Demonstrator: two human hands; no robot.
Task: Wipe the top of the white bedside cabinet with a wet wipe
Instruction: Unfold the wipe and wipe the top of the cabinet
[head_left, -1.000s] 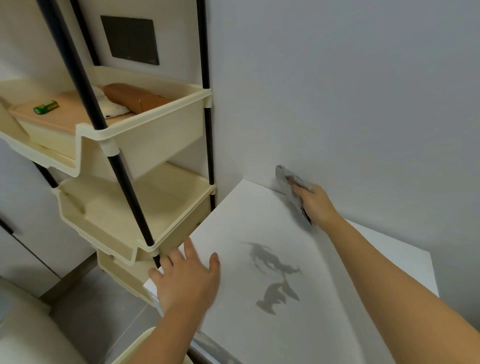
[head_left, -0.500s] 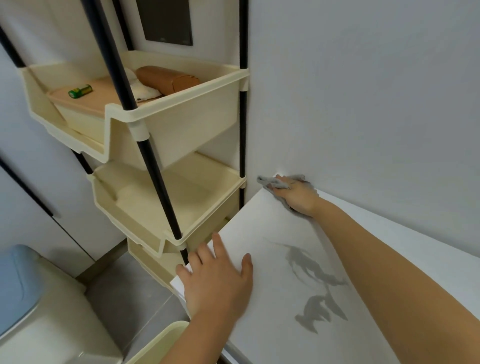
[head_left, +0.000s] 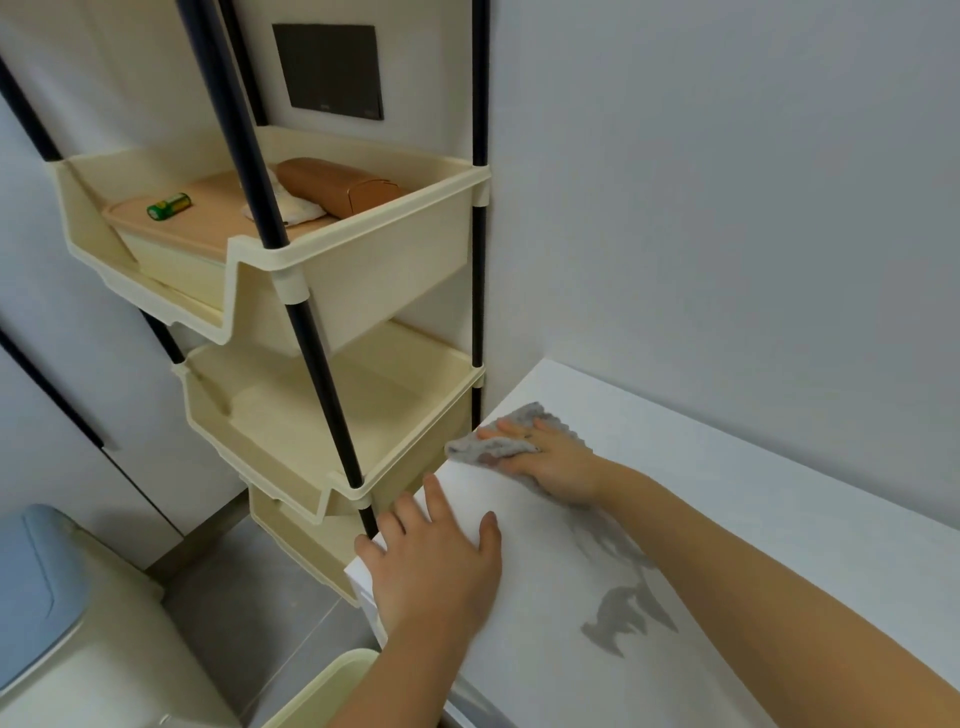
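The white bedside cabinet top (head_left: 753, 525) fills the lower right, set against the wall. My right hand (head_left: 556, 460) presses a grey wet wipe (head_left: 488, 447) flat on the top near its left edge, fingers spread over the cloth. The wipe hangs slightly past that edge. My left hand (head_left: 434, 566) lies palm down on the near left corner of the top, fingers apart, holding nothing. A grey damp smear (head_left: 618, 618) marks the surface beside my right forearm.
A cream tiered shelf rack (head_left: 332, 291) with black poles (head_left: 291, 260) stands right against the cabinet's left side; its upper tray holds a green battery (head_left: 169, 206) and a brown pouch (head_left: 337, 184). A bin with a blue lid (head_left: 31, 587) sits low left.
My right hand has dragged the wipe from the back corner at the wall forward along the left edge. My left hand stays on the near corner. The view has shifted left.
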